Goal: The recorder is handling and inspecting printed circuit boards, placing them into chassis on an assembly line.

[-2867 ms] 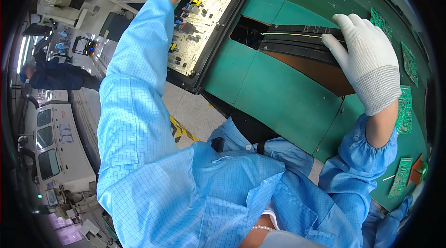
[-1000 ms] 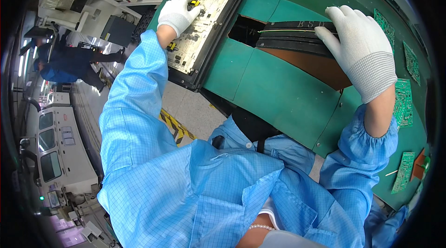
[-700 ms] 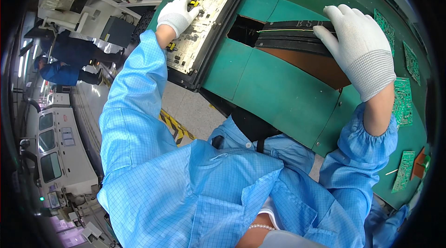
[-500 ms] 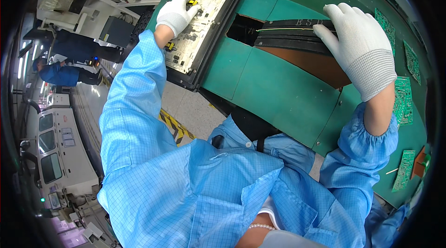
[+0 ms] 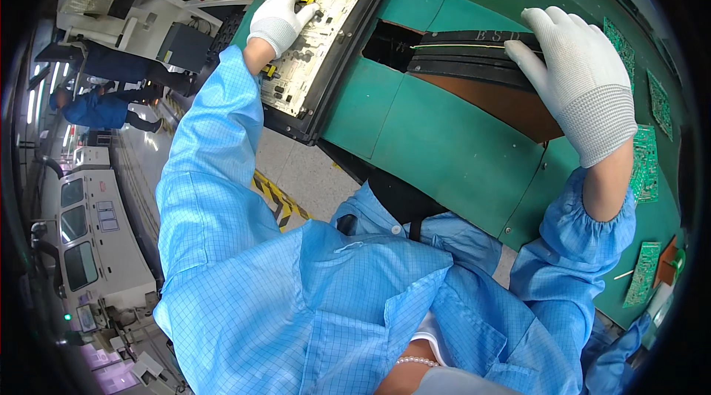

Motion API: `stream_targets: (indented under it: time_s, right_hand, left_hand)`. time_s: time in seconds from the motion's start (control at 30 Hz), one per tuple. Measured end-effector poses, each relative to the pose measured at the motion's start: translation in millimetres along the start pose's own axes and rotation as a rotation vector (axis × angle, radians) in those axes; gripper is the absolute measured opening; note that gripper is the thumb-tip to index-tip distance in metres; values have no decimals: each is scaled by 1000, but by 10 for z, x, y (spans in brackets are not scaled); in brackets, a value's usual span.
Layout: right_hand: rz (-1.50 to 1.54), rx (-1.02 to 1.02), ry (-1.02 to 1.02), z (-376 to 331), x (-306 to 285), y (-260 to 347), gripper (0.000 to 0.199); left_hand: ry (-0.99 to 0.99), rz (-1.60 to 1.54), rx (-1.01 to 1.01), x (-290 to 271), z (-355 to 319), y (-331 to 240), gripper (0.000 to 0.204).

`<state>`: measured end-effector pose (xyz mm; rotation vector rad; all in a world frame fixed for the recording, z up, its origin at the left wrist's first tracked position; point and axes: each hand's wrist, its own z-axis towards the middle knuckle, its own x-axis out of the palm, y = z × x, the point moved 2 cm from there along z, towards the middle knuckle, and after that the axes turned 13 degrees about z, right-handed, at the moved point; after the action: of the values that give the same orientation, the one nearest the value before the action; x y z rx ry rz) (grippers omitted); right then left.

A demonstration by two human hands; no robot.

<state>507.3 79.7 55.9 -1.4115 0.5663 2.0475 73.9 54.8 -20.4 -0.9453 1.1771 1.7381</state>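
Where my left hand (image 5: 275,22) is: over the cream circuit board (image 5: 332,28); thumb and fingers parted; I cannot tell whether they pinch anything;
Black tray (image 5: 335,63): holds that board at the green bench (image 5: 444,136)'s left;
My right hand (image 5: 581,77): curved at the black frames (image 5: 466,63)' right end; whether it grips, I cannot tell.

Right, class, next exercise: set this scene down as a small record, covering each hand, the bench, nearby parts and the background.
Left: white-gloved left hand over the cream board, which sits in a black frame; fingertip contact unclear
Right: white-gloved right hand at the right end of a black layered piece; grip unclear
Bench: green bench with a dark opening
Nearby: green circuit boards at the right
Background: people in blue and a pale machine at the left
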Motion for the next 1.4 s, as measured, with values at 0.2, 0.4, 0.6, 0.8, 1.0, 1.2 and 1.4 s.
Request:
stream_targets:
  time_s: [0.2, 0.4, 0.6, 0.8, 1.0, 1.2, 1.4]
  right_hand:
    - [-14, 1, -5, 6, -13, 1, 32]
    - [-1, -1, -4, 0, -14, 7, 32]
    - [1, 9, 8, 26, -34, 3, 32]
    - [4, 10, 5, 7, -34, -3, 32]
    - [43, -29, -24, 1, -40, 6, 33]
    - [44, -55, -69, -42, -63, -27, 33]
    - [79, -103, -64, -62, -144, 19, 33]
  left_hand:
    - [-64, 4, -19, -53, -41, -76, 50]
    - [-105, -39, 2, -51, -42, -24, 48]
    - [-258, 23, 77, -269, -69, -103, 44]
    - [-266, -271, -9, -421, 38, 354, 50]
    - [35, -1407, -31, -1221, -294, 737, 31]
    - [105, -1484, 114, -1597, -1014, -73, 33]
    - [178, -1572, 213, -1484, -949, -723, 35]
